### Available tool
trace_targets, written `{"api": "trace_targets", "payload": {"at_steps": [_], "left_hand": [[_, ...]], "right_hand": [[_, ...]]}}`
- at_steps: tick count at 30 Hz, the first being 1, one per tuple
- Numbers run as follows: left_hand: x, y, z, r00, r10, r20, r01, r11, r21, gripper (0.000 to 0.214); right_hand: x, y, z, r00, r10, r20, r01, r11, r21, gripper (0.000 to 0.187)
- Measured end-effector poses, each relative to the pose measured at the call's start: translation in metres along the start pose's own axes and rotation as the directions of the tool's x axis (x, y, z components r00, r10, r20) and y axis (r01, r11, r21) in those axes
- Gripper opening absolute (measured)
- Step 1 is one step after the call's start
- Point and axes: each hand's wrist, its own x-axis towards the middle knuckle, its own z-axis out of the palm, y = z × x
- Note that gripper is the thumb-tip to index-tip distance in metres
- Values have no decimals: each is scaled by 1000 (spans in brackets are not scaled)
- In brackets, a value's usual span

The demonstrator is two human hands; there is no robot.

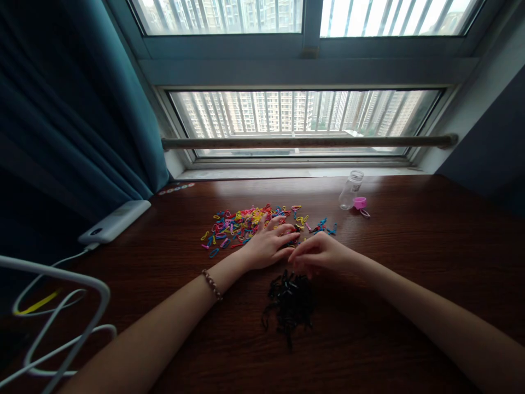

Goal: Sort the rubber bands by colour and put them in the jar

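A scatter of small coloured elastic bands (241,224) lies on the dark wooden table (410,262) near the window. My left hand (268,243) rests flat on the right edge of that scatter, fingers stretched out. My right hand (318,254) is beside it, fingers curled together in a pinch over the table; what they hold is too small to make out. A heap of black bands (291,303) lies just in front of both hands. A beaded bracelet (213,284) is on my left wrist.
A small clear bottle (351,190) stands at the back right with its pink cap (360,203) beside it. A white power bank (115,221) with white cables (61,306) lies at the left. A teal curtain (82,98) hangs at left; a window and rail stand behind.
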Motion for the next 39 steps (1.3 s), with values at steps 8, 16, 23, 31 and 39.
{"api": "trace_targets", "payload": {"at_steps": [8,16,23,31,39], "left_hand": [[0,1,2,995,-54,-85,57,998,32,42],[2,-11,10,963,-142,-230,115,985,-130,19],[1,-22,11,848,-430,-311,326,884,-335,3],[0,-23,10,863,-413,-291,294,879,-374,11],[-1,-24,8,855,-422,-302,292,872,-393,7]], "right_hand": [[7,40,-32,755,-349,-555,-183,700,-690,14],[6,46,-32,804,-357,-476,-157,644,-749,15],[7,44,-28,707,-442,-551,-100,710,-697,19],[7,44,-25,702,-456,-547,-66,723,-687,19],[7,42,-29,615,-409,-674,-87,815,-573,18]]}}
